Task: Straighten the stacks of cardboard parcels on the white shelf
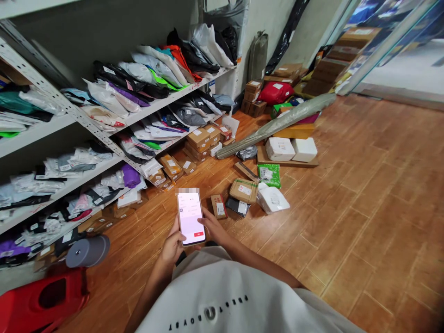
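A smartphone (190, 217) with a lit white screen is held upright in front of my chest, above the wooden floor. My left hand (172, 246) is closed around its left edge and bottom, thumb on the side. My right hand (214, 227) cups the phone's right edge from behind and below, fingers curled against it. Small parcels lie on the floor just beyond the phone: a little brown box (218, 206), a cardboard box (244, 190) and a white mailer bag (273, 199).
Metal shelves (100, 134) on the left are packed with plastic mailer bags and small boxes. More cartons (289, 69) and a long wrapped roll (277, 124) lie at the back. A red stool (41, 300) and a grey cylinder (88, 251) sit bottom left. Bare wooden floor (374, 212) extends right.
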A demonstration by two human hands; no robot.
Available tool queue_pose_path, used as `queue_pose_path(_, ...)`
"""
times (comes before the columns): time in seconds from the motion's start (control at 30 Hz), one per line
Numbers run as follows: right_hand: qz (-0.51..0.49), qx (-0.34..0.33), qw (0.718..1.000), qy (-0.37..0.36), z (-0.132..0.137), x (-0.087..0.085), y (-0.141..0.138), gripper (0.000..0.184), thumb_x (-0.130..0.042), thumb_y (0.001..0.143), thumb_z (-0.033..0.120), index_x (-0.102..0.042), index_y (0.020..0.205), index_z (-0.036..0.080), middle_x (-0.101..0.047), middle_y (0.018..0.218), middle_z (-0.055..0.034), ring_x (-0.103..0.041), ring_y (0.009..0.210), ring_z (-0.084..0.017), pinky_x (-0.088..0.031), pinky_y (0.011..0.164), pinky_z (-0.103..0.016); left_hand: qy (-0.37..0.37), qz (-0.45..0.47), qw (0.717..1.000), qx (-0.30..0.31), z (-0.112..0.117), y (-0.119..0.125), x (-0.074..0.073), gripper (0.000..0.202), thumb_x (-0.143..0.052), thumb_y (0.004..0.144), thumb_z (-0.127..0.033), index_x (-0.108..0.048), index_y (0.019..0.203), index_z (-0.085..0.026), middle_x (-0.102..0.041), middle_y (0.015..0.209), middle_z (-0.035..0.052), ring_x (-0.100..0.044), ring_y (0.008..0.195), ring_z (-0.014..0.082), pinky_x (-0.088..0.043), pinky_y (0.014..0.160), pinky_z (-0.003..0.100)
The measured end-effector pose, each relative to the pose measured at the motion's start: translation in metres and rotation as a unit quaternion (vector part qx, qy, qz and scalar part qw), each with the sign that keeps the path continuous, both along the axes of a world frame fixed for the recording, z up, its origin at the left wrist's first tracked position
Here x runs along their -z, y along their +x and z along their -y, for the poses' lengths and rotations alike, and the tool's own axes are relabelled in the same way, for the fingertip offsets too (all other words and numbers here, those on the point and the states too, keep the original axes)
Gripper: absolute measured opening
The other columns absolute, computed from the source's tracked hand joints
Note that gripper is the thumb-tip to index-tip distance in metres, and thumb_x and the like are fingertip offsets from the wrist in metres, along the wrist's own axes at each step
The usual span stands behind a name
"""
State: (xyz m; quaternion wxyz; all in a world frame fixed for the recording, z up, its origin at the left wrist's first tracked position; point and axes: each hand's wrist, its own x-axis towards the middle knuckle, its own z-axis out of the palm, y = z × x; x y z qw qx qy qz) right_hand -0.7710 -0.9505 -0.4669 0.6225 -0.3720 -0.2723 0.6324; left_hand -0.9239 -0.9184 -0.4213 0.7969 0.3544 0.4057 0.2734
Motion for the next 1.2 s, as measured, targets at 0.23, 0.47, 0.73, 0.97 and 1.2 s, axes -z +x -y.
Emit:
queue_pose_path(0.23,0.001,-0.008,1.000,0.005,-0.001,0.001,-0.002,0.041,-0.068,0.081,0.045,-0.060,0.112,0.021,-0.066,0.107,-0.0046,-0.060,0.086,-0.019,-0.047,0.072,-0.030,0.012,0.055,0.998,0.016,-0.002,-0.005,0.006,0.104,-0.052,0.060,-0.010,-0.015,0.154,-0.033,-0.064,0.112,0.0045,-0.063,0.083,0.0257,-0.058,0.054,0.033)
queue_pose_path(0.47,0.001,-0.014,1.000,0.017,-0.003,0.012,-0.004,0.041,-0.073,0.076,0.041,-0.060,0.109,0.020,-0.066,0.099,-0.0026,-0.060,0.083,-0.018,-0.047,0.072,-0.030,-0.008,0.045,0.999,-0.010,-0.002,-0.006,0.006,0.106,-0.053,0.058,-0.009,-0.017,0.154,-0.034,-0.067,0.111,0.0025,-0.064,0.084,0.0251,-0.059,0.056,0.033)
queue_pose_path(0.73,0.013,-0.019,0.999,0.031,-0.007,0.014,-0.003,0.040,-0.070,0.075,0.031,-0.059,0.111,0.021,-0.066,0.102,-0.0030,-0.060,0.090,-0.021,-0.047,0.079,-0.034,-0.022,0.018,0.999,-0.016,-0.005,-0.006,0.004,0.108,-0.057,0.055,-0.013,-0.018,0.154,-0.031,-0.067,0.113,0.0059,-0.064,0.086,0.0276,-0.058,0.057,0.033)
queue_pose_path(0.97,0.029,-0.025,0.997,0.064,-0.011,0.012,-0.001,0.050,-0.073,0.071,0.033,-0.055,0.117,0.021,-0.065,0.109,-0.0050,-0.060,0.100,-0.025,-0.046,0.090,-0.041,-0.041,0.005,0.998,-0.038,-0.008,-0.009,0.012,0.103,-0.061,0.055,-0.015,-0.028,0.152,-0.032,-0.067,0.119,0.0061,-0.063,0.102,0.0330,-0.059,0.074,0.042)
queue_pose_path(1.2,0.034,-0.051,0.993,0.101,-0.013,0.017,-0.002,0.079,-0.085,0.056,0.029,-0.048,0.126,0.027,-0.066,0.115,-0.0072,-0.063,0.105,-0.032,-0.049,0.088,-0.048,-0.013,0.032,0.999,-0.028,-0.012,-0.014,0.036,0.097,-0.060,0.064,-0.014,-0.028,0.152,-0.036,-0.069,0.120,0.0057,-0.062,0.111,0.0355,-0.058,0.079,0.043)
